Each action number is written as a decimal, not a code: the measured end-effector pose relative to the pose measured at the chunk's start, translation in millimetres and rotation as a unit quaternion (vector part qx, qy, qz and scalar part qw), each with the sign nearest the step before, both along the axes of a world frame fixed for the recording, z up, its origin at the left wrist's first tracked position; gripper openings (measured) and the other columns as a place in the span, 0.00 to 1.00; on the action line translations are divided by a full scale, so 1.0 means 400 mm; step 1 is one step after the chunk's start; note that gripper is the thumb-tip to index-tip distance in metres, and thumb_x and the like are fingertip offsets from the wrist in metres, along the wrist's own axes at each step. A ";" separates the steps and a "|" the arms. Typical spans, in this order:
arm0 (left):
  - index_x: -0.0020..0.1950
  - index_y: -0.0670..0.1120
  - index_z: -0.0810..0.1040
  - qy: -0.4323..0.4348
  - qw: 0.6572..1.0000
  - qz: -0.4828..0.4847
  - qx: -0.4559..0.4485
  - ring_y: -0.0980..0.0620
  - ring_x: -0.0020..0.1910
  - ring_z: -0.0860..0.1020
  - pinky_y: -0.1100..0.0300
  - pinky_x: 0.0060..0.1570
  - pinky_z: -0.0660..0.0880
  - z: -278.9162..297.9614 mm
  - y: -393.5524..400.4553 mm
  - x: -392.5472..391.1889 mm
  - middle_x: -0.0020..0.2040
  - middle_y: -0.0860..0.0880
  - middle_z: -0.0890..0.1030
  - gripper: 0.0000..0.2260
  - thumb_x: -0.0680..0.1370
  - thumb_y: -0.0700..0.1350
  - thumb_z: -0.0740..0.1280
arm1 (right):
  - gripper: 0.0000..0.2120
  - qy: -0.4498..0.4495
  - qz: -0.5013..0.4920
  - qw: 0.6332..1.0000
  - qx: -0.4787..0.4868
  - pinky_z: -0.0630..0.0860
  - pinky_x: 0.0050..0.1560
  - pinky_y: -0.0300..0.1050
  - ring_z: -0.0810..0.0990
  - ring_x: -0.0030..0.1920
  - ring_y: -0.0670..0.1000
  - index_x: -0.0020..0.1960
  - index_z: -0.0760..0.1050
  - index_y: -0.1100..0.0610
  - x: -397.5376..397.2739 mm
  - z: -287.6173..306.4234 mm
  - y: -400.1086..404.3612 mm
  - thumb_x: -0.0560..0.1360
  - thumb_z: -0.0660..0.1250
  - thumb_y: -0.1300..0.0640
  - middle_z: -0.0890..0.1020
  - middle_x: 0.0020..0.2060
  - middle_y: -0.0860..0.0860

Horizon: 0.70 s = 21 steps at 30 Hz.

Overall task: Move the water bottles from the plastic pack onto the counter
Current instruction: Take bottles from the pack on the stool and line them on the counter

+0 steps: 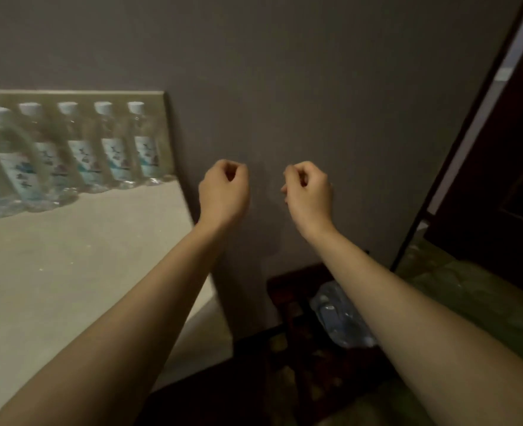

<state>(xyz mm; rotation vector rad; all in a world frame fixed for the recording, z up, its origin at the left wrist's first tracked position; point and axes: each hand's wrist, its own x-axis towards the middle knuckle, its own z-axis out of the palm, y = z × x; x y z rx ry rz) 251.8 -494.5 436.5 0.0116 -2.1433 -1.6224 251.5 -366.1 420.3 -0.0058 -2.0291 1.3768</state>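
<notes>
Clear plastic water bottles with white caps stand in a row on the pale counter, close to its back edge and against the low tiled strip behind them, so the front of the counter stays free. At the left edge a nearer bottle overlaps the row, and I cannot count them all exactly. Both arms reach forward in front of the grey wall, to the right of the counter's corner. The left hand has its fingers curled in and holds nothing; the right hand is also curled and empty, with thumb and fingers near each other. Down on the dark floor, between the counter and a green cloth, lies the crumpled plastic pack; it looks flat and I see no bottle in it, though the right arm hides part of it. My judgement is that the moving is finished or almost finished, and the hands are raised only because they have nothing more to carry.
</notes>
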 end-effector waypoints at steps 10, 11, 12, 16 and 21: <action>0.53 0.46 0.80 -0.067 0.984 -0.161 -0.031 0.57 0.41 0.77 0.60 0.42 0.71 -0.094 0.514 -0.036 0.42 0.55 0.79 0.10 0.81 0.49 0.62 | 0.14 -0.078 -0.050 0.994 -0.055 0.71 0.28 0.38 0.76 0.26 0.42 0.37 0.74 0.51 0.040 -0.121 0.498 0.80 0.60 0.51 0.77 0.27 0.47; 0.53 0.46 0.80 -0.085 0.981 -0.169 -0.032 0.55 0.43 0.77 0.59 0.43 0.71 -0.117 0.554 -0.052 0.42 0.54 0.79 0.10 0.81 0.49 0.62 | 0.14 -0.094 -0.056 0.992 -0.058 0.70 0.27 0.36 0.75 0.25 0.41 0.37 0.74 0.51 0.034 -0.140 0.536 0.80 0.60 0.52 0.76 0.27 0.47; 0.53 0.46 0.80 -0.104 0.979 -0.175 -0.031 0.54 0.44 0.78 0.59 0.45 0.72 -0.140 0.592 -0.070 0.43 0.54 0.80 0.10 0.81 0.49 0.62 | 0.14 -0.112 -0.060 0.990 -0.060 0.70 0.27 0.35 0.75 0.25 0.40 0.37 0.74 0.52 0.024 -0.162 0.572 0.80 0.60 0.52 0.76 0.27 0.47; 0.53 0.45 0.81 -0.172 0.966 -0.191 -0.030 0.49 0.49 0.80 0.58 0.47 0.72 -0.245 0.733 -0.168 0.49 0.49 0.83 0.11 0.80 0.49 0.63 | 0.13 -0.191 -0.062 0.978 -0.052 0.73 0.29 0.38 0.76 0.25 0.42 0.39 0.75 0.55 -0.053 -0.250 0.714 0.81 0.60 0.53 0.77 0.28 0.49; 0.43 0.48 0.78 -0.249 0.945 -0.209 -0.024 0.52 0.42 0.79 0.59 0.39 0.73 -0.389 0.887 -0.336 0.46 0.48 0.83 0.09 0.80 0.50 0.63 | 0.10 -0.311 -0.057 0.947 -0.048 0.74 0.27 0.35 0.77 0.27 0.45 0.46 0.76 0.59 -0.198 -0.385 0.886 0.80 0.60 0.56 0.79 0.31 0.51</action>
